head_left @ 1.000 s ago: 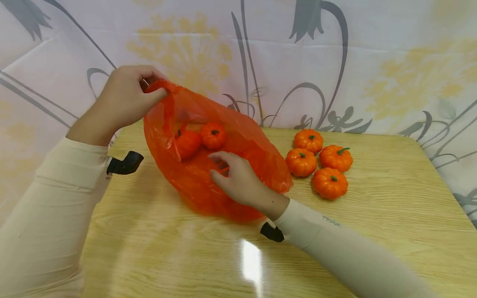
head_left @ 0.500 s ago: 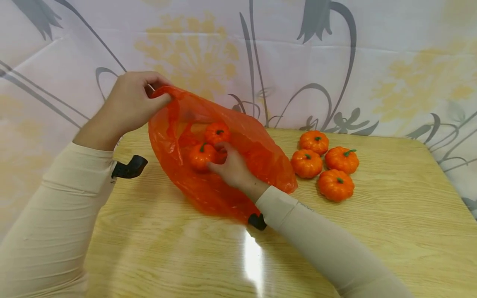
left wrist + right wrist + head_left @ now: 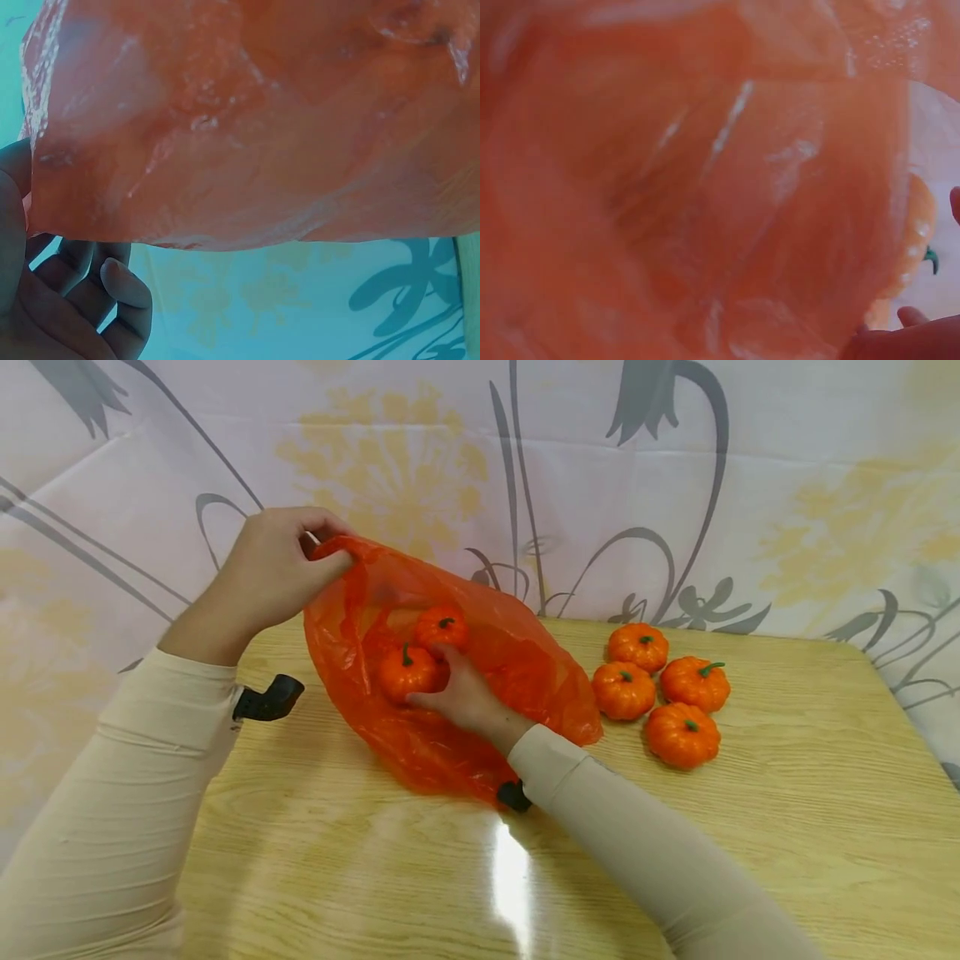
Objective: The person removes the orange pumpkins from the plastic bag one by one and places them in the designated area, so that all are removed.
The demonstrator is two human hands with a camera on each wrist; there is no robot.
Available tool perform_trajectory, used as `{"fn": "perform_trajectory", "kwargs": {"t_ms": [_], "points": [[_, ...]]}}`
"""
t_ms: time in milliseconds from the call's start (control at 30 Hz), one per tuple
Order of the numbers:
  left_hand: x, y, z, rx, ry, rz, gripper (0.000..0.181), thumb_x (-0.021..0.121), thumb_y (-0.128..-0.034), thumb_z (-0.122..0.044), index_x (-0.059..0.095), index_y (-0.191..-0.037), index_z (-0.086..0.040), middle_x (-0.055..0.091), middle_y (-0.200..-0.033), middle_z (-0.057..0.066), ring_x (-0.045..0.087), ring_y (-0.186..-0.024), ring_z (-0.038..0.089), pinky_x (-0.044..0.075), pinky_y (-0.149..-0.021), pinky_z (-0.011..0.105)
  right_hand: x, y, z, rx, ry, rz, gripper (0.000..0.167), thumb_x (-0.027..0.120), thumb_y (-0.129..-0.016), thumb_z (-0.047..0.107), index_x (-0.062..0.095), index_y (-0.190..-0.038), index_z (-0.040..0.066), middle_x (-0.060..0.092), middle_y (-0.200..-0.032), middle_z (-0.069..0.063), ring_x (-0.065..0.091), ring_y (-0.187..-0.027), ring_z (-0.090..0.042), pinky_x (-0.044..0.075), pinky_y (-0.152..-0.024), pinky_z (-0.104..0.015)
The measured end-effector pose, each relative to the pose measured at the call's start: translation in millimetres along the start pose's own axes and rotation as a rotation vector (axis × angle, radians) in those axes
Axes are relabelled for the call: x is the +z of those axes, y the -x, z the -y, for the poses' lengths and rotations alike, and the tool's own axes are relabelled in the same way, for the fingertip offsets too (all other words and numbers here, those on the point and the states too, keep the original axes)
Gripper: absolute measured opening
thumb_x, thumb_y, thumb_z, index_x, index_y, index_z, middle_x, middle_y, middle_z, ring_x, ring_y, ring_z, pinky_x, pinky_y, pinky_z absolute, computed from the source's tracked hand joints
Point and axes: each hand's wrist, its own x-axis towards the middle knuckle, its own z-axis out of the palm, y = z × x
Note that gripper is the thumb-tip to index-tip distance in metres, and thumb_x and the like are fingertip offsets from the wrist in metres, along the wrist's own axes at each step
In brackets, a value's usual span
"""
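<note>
An orange plastic bag lies on the table with its mouth open toward me. High on the left, my left hand pinches the bag's rim and lifts it; the left wrist view shows this hand at the edge of the bag. My right hand reaches into the bag, thumb and fingers around a small orange pumpkin with a green stem. Touching it from behind is another small pumpkin. In the right wrist view, bag film covers most of the scene, with part of a pumpkin at the right.
Several small pumpkins stand clustered on the wooden table, just right of the bag. A patterned cloth hangs behind the table. Black wrist mounts stick out from the sleeves.
My right hand has moved left and deeper into the bag and taken hold of the nearer pumpkin, which has come forward a little. My left hand keeps holding the rim.
</note>
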Motion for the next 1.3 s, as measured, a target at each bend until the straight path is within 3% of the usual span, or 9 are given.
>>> {"fn": "perform_trajectory", "kwargs": {"t_ms": [233, 500, 933, 1300], "points": [[1.3, -0.1, 0.2, 0.007, 0.033, -0.008, 0.022, 0.059, -0.0944, -0.023, 0.072, -0.109, -0.012, 0.070, -0.100, 0.012, 0.056, -0.080, 0.023, 0.042, -0.061, 0.019, 6.1, -11.9, -2.9, -0.007, 0.061, 0.028, 0.087, 0.080, -0.085, 0.027, 0.030, -0.154, 0.011, 0.042, -0.152, -0.013, 0.043, -0.139, -0.031, 0.034, -0.119, -0.042], [0.4, 1.0, 1.7, 0.017, 0.014, -0.009, 0.023, 0.058, -0.0945, -0.023, 0.072, -0.110, -0.011, 0.070, -0.100, 0.011, 0.056, -0.079, 0.024, 0.042, -0.060, 0.020, 9.7, -18.9, -4.1, -0.016, 0.078, 0.037, 0.088, 0.080, -0.085, 0.029, 0.031, -0.154, 0.010, 0.042, -0.152, -0.013, 0.044, -0.138, -0.031, 0.035, -0.118, -0.043], [4.5, 1.4, 6.2, 0.027, 0.030, -0.023, 0.023, 0.059, -0.0951, -0.021, 0.072, -0.111, -0.011, 0.070, -0.103, 0.012, 0.055, -0.083, 0.022, 0.040, -0.063, 0.017, 12.5, -14.8, -4.3, -0.041, 0.135, -0.034, 0.077, 0.081, -0.084, 0.029, 0.039, -0.145, 0.008, 0.054, -0.141, -0.013, 0.054, -0.129, -0.030, 0.041, -0.114, -0.041], [7.8, 1.4, 6.2, 0.020, 0.018, -0.017, 0.023, 0.057, -0.0953, -0.022, 0.071, -0.110, -0.011, 0.070, -0.102, 0.009, 0.057, -0.083, 0.023, 0.043, -0.066, 0.022, 1.6, -6.1, -3.5, -0.060, 0.115, -0.005, 0.074, 0.081, -0.084, 0.029, 0.043, -0.144, 0.009, 0.057, -0.139, -0.012, 0.058, -0.124, -0.029, 0.046, -0.108, -0.042]]}}
